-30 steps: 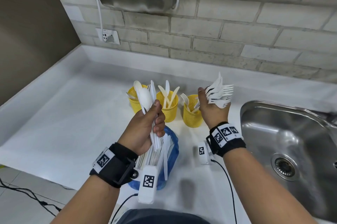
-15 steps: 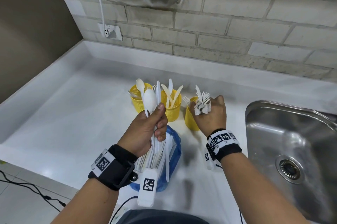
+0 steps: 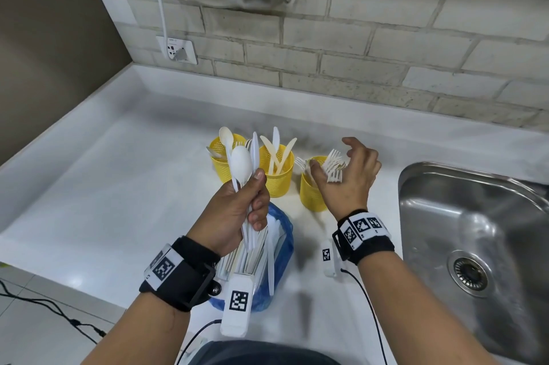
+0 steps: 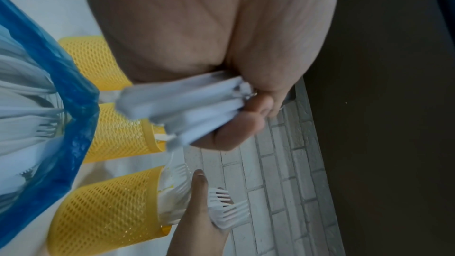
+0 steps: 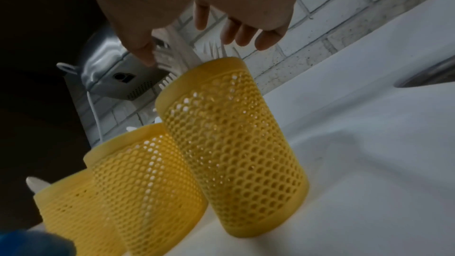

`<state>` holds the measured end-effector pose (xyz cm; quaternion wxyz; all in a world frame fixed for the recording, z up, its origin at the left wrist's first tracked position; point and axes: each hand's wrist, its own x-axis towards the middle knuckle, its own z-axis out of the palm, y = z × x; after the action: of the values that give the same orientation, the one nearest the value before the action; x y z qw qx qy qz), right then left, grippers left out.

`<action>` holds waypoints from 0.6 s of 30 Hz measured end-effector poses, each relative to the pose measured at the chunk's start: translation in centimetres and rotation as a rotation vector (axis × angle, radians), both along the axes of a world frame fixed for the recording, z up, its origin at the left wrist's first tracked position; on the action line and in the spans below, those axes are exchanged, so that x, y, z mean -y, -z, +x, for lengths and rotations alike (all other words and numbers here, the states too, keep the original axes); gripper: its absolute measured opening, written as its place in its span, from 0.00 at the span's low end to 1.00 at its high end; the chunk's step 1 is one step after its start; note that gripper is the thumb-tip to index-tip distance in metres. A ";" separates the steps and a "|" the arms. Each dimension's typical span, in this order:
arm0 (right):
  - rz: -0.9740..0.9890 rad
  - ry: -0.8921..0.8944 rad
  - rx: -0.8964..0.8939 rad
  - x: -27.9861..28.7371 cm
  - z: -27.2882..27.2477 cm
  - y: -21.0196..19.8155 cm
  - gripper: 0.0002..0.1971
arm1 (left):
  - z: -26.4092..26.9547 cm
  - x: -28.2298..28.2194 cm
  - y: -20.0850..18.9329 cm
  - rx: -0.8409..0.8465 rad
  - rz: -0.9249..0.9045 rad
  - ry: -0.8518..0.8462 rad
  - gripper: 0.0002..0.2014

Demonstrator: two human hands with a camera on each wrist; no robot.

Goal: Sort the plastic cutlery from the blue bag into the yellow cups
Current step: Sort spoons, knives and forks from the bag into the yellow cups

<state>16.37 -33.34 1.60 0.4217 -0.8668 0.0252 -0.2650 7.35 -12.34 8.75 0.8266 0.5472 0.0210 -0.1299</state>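
White forks (image 3: pixel 334 167) seemingly loose between spread right-hand fingers (image 3: pixel 352 143), over cup (image 3: pixel 312 195).

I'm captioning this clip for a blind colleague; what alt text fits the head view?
A person's right hand opens over white forks in the rightmost yellow cup, while the left hand grips spoons and knives above a blue bag beside a steel sink.

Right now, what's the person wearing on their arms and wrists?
Both forearms are bare, no sleeves. Each wrist carries a black strap band with white tags printed with black square codes. A white block camera module, also code-marked, hangs under each wrist, trailing a thin black cable.
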 end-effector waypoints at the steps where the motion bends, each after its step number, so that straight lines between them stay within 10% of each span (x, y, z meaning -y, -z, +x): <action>1: 0.018 0.025 -0.035 -0.1 0.1 -0.2 0.36 | 0.0 0.0 0.0 -0.003 -0.006 0.001 0.17; 8: 0.172 -0.002 -0.540 0.3 1.3 -2.3 0.44 | -0.1 -0.1 -0.2 -0.002 -0.039 0.017 0.17; 14: 0.352 -0.068 -0.462 0.3 1.3 -3.4 0.42 | 0.0 -0.3 0.0 0.000 -0.076 0.038 0.17; 18: -0.007 -0.069 -0.446 -0.1 1.1 -2.6 0.27 | -0.1 -0.1 0.0 0.007 -0.054 0.050 0.17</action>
<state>17.46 -33.21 4.16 0.4116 -0.9057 0.0870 -0.0521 7.23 -12.28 8.78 0.8377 0.5253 0.0011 -0.1492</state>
